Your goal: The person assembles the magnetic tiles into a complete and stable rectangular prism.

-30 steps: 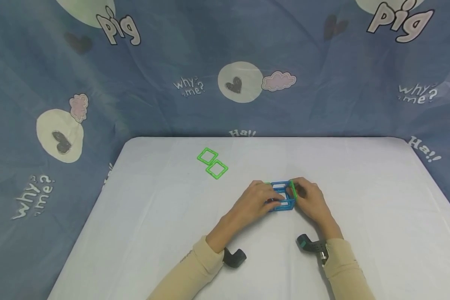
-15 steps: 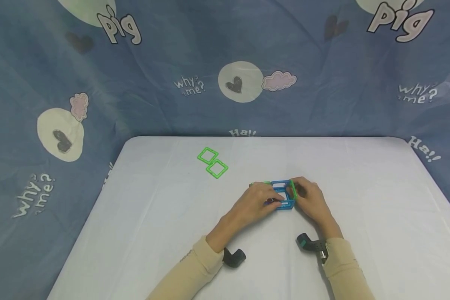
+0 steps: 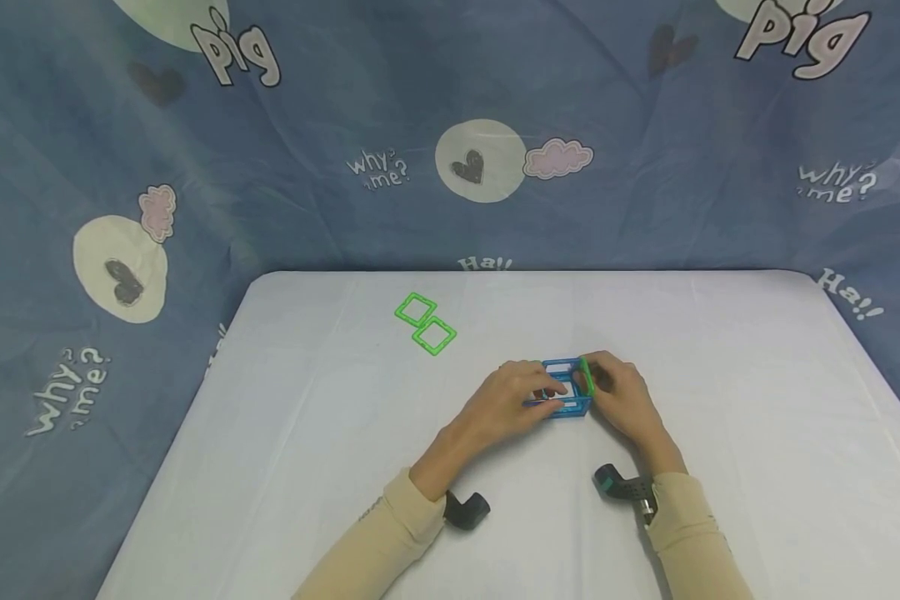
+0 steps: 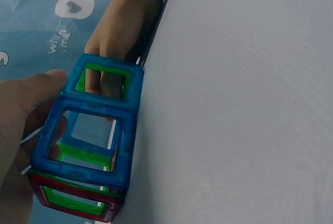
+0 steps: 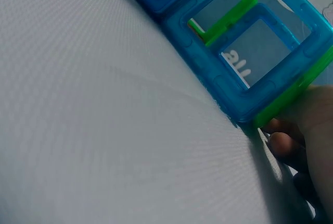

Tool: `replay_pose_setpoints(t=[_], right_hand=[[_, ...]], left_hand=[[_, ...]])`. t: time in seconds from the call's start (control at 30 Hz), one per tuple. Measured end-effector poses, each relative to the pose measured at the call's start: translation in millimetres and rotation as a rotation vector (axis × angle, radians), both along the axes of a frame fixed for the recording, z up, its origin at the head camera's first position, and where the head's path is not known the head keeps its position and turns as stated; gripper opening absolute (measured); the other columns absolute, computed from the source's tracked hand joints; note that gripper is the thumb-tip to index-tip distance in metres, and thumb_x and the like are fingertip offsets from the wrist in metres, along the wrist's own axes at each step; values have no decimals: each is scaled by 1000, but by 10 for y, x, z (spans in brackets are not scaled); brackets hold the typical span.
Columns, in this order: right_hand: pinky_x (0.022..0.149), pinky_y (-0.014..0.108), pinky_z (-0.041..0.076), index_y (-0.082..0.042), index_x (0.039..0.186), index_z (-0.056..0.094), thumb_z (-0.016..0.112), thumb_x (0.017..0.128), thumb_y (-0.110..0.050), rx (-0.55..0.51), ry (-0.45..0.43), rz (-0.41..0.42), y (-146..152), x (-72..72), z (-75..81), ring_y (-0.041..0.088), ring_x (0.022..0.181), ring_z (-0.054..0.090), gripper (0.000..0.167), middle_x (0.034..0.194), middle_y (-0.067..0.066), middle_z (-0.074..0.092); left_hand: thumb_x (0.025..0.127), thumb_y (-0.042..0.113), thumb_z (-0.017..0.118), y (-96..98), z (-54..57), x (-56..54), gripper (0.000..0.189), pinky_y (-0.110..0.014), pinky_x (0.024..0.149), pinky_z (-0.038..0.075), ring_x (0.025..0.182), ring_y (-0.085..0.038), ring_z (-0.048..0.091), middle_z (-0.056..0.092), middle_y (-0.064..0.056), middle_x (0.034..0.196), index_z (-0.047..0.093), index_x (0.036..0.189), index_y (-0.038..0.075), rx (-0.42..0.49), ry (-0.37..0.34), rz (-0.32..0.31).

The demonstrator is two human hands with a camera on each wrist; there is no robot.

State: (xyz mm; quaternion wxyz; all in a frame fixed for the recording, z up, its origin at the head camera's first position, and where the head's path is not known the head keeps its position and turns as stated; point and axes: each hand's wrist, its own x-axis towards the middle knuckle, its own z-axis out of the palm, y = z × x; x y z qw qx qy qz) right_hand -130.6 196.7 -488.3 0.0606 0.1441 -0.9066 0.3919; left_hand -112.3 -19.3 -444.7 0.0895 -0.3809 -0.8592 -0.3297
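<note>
Blue, green and dark red square frames, which look like magnetic tiles, join into a box-like block (image 4: 86,140) on the white table. In the head view my left hand (image 3: 506,398) holds its left part, thumb at the near side and fingers reaching over the top. The left wrist view has the thumb beside a blue tile (image 4: 125,146), above a dark red tile (image 4: 73,195) at the end. At the block's right end my right hand (image 3: 624,396) grips an upright green tile (image 3: 587,377), fingers bent behind it. The left hand hides part of the block in the head view.
Two green square tiles (image 3: 433,335) lie flat, corner to corner, further back on the white table (image 3: 285,417). A blue printed cloth (image 3: 315,100) hangs behind the table's far edge. A black wrist camera (image 3: 467,510) sticks out from the left sleeve.
My left hand has shifted slightly over the block, covering the green edge that showed at its back left half a second ago. The right hand stays at the green tile.
</note>
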Motion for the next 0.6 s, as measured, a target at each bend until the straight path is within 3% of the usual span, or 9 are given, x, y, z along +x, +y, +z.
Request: replay_pose_setpoints(t=[0.13, 0.3, 0.4, 0.6], right_hand=[[95, 51, 44, -8, 107, 63, 65, 89, -19, 3, -9, -3, 2, 1, -2, 26, 91, 62, 21, 96, 9, 69], [97, 52, 42, -9, 109, 62, 64, 90, -23, 8, -43, -16, 3, 0, -2, 29, 96, 61, 24, 98, 10, 69], [101, 54, 39, -10, 111, 62, 63, 90, -24, 14, -55, -15, 2, 1, 5, 31, 103, 60, 25, 104, 11, 69], [106, 54, 35, -9, 110, 64, 63, 90, -21, 12, -49, -4, 1, 7, 16, 33, 113, 57, 23, 112, 12, 67]], left_hand=[[88, 25, 67, -26, 0, -15, 16, -17, 74, 46, 79, -8, 59, 65, 6, 90, 71, 102, 17, 43, 22, 8], [95, 23, 58, -115, 15, -83, 17, -16, 84, 49, 93, -10, 58, 63, 3, 104, 67, 107, 14, 168, 32, 48], [97, 23, 52, -204, -8, -151, 18, -18, 89, 49, 99, -8, 57, 62, 4, 107, 65, 107, 15, 207, 42, 113], [96, 17, 53, -479, -123, -321, 16, -25, 85, 50, 93, -9, 57, 62, 2, 104, 66, 106, 15, 248, 55, 282]])
